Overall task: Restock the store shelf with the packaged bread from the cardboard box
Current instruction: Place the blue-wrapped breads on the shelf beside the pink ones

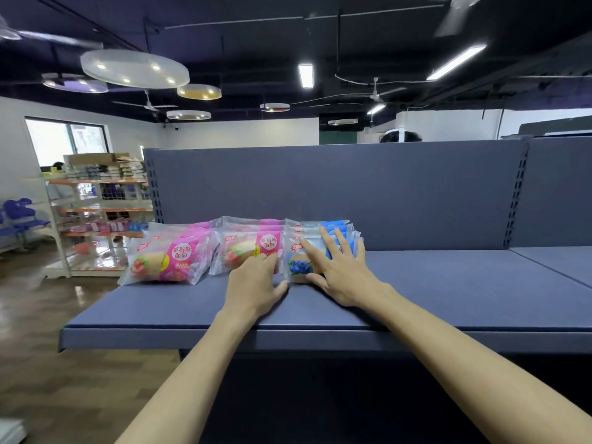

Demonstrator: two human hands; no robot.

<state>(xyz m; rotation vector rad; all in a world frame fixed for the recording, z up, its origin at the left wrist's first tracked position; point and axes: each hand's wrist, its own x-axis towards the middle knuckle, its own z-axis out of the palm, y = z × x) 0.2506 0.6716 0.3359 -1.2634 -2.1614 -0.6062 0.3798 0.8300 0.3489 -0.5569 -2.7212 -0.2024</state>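
Right hand (339, 277): grip wide, flat on blue bread packs (320, 248). Left hand (256, 280): fingers curled against middle pink bread packs (248, 248). Three rows stocked near left end of shelf (448, 283); right stretch unfilled. Cardboard box not visible; remaining stock unknown.

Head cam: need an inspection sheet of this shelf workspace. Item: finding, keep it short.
Surface: blue shelf, bare to the right of the packs.
Job's things: two stacks of pink strawberry bread packs and one stack of blue blueberry bread packs in a row at the shelf's left; cardboard box not in view.
Clutter: nothing seen.
Grippers: left hand curled against the middle pink stack; right hand flat, fingers spread on the blue stack.
Cables: nothing seen on the shelf.
Surroundings: stocked rack far left, ceiling lights, wood floor.
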